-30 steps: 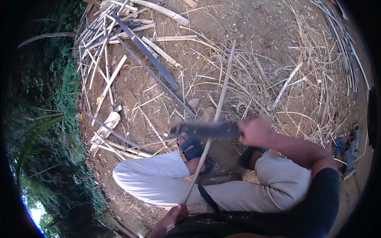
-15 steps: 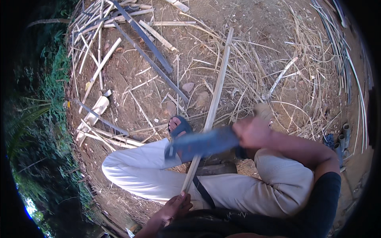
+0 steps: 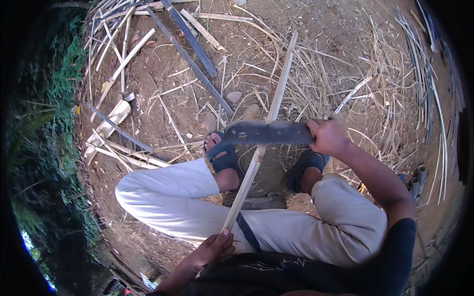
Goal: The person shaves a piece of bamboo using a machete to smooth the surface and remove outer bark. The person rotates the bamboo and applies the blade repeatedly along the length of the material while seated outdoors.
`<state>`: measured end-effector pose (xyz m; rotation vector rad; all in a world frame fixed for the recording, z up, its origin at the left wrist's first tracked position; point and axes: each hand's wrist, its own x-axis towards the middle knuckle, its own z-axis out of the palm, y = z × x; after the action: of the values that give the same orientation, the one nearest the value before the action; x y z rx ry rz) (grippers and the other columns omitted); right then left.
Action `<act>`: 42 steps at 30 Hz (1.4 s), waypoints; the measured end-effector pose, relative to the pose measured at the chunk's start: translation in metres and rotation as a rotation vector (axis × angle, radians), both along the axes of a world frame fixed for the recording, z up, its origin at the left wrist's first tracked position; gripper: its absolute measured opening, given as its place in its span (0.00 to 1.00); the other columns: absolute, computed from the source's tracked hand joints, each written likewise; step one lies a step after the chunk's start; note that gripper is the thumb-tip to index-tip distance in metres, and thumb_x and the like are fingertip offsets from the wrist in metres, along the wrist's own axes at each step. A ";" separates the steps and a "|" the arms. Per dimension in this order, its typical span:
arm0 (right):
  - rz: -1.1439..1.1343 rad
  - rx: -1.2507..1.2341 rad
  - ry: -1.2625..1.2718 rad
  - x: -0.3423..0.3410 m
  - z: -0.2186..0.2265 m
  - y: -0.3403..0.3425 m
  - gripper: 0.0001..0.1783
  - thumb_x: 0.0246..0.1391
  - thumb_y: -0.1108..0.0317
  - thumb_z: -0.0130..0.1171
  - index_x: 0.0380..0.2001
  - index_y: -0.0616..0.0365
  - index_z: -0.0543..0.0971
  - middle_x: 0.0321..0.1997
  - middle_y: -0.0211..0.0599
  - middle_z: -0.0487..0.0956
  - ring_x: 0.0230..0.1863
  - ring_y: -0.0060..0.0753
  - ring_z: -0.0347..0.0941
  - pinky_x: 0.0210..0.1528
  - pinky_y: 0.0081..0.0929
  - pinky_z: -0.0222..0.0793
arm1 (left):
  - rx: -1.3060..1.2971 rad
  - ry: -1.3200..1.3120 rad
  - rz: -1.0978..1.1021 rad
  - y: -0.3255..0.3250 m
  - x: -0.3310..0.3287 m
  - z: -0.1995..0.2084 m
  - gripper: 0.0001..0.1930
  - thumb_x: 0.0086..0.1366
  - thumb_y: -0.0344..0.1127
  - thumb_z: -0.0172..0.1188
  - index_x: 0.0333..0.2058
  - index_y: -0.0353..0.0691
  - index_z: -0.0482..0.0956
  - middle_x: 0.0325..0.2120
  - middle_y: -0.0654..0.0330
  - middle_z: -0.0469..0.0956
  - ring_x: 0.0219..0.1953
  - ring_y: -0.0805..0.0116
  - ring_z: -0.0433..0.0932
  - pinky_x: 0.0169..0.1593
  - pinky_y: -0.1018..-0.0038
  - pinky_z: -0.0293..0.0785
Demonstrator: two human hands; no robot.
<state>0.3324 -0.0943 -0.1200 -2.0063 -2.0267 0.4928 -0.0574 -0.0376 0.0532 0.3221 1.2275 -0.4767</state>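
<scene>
We note a long pale split bamboo strip (image 3: 261, 143), flat and narrow, running from near the lap out over the bare ground to the upper middle. A broad dark metal blade (image 3: 269, 132) lies crosswise on it, just ahead of the feet. The right hand (image 3: 328, 136) is closed around the blade's handle end. The left hand (image 3: 213, 249) pinches the strip's near end between closed fingers, low by the thigh.

Count: one strip in hand, one blade, two hands, two dark blue sandals (image 3: 224, 157) on the feet. Three darker long slats (image 3: 190, 37) lie at upper left, among pale offcuts too many to count.

The ground is dry brown earth (image 3: 168, 108) strewn with straw-coloured shavings (image 3: 375, 89); green plants (image 3: 49, 123) border it on the left. Outdoors, sunlit.
</scene>
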 end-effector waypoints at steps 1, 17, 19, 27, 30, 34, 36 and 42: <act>-0.070 0.007 -0.019 0.013 -0.006 -0.004 0.16 0.30 0.62 0.63 0.25 0.56 0.71 0.22 0.37 0.74 0.23 0.39 0.76 0.26 0.39 0.72 | -0.027 -0.031 0.011 -0.005 0.003 -0.004 0.25 0.73 0.60 0.43 0.23 0.48 0.59 0.16 0.71 0.52 0.17 0.79 0.52 0.21 0.79 0.51; -0.198 -0.318 0.093 -0.038 0.038 0.019 0.16 0.47 0.62 0.63 0.33 0.60 0.72 0.27 0.47 0.80 0.30 0.51 0.80 0.33 0.43 0.76 | -0.030 0.020 -0.017 0.015 -0.032 -0.016 0.21 0.72 0.54 0.50 0.26 0.47 0.63 0.13 0.70 0.56 0.13 0.80 0.55 0.16 0.78 0.50; 0.222 -0.020 0.062 -0.050 0.033 0.015 0.13 0.47 0.64 0.62 0.32 0.59 0.73 0.26 0.44 0.79 0.30 0.48 0.80 0.32 0.41 0.76 | -0.019 0.087 -0.046 0.006 -0.019 -0.015 0.20 0.72 0.53 0.50 0.26 0.46 0.64 0.12 0.71 0.56 0.11 0.79 0.54 0.14 0.78 0.48; -0.431 -0.383 -0.167 0.095 -0.015 0.060 0.14 0.50 0.64 0.60 0.38 0.62 0.75 0.31 0.51 0.81 0.30 0.51 0.81 0.35 0.44 0.77 | 0.059 0.186 -0.109 0.013 -0.008 -0.013 0.22 0.73 0.52 0.51 0.23 0.45 0.64 0.11 0.70 0.59 0.11 0.79 0.57 0.15 0.78 0.49; -0.387 -0.384 -0.023 0.037 -0.021 0.043 0.15 0.50 0.63 0.60 0.36 0.61 0.75 0.29 0.49 0.81 0.28 0.49 0.80 0.32 0.44 0.77 | 0.004 0.042 -0.101 0.014 -0.033 -0.017 0.20 0.72 0.51 0.52 0.24 0.45 0.65 0.11 0.70 0.60 0.11 0.79 0.58 0.15 0.77 0.51; 0.100 -0.047 0.001 0.010 -0.020 0.043 0.12 0.49 0.63 0.59 0.32 0.60 0.73 0.26 0.46 0.78 0.25 0.48 0.77 0.30 0.44 0.75 | -0.020 0.135 -0.068 0.016 -0.037 -0.022 0.19 0.71 0.51 0.54 0.26 0.45 0.67 0.13 0.70 0.62 0.14 0.79 0.61 0.17 0.77 0.53; -0.117 -0.207 -0.048 0.056 -0.050 0.059 0.13 0.50 0.63 0.59 0.35 0.61 0.74 0.27 0.48 0.79 0.28 0.50 0.78 0.33 0.44 0.76 | 0.042 0.248 -0.147 0.012 -0.037 -0.017 0.19 0.70 0.52 0.55 0.27 0.45 0.68 0.14 0.70 0.63 0.14 0.79 0.61 0.18 0.77 0.55; -0.520 -0.389 -0.050 0.121 -0.038 0.086 0.14 0.54 0.62 0.57 0.38 0.63 0.76 0.33 0.52 0.82 0.34 0.53 0.81 0.40 0.44 0.79 | 0.062 0.255 -0.131 0.020 -0.023 -0.019 0.18 0.67 0.53 0.60 0.32 0.42 0.73 0.16 0.69 0.66 0.17 0.77 0.65 0.21 0.78 0.62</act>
<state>0.4530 -0.0087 -0.1582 -2.6726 -1.4144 0.7632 -0.0803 -0.0174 0.0347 0.4057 1.4768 -0.6071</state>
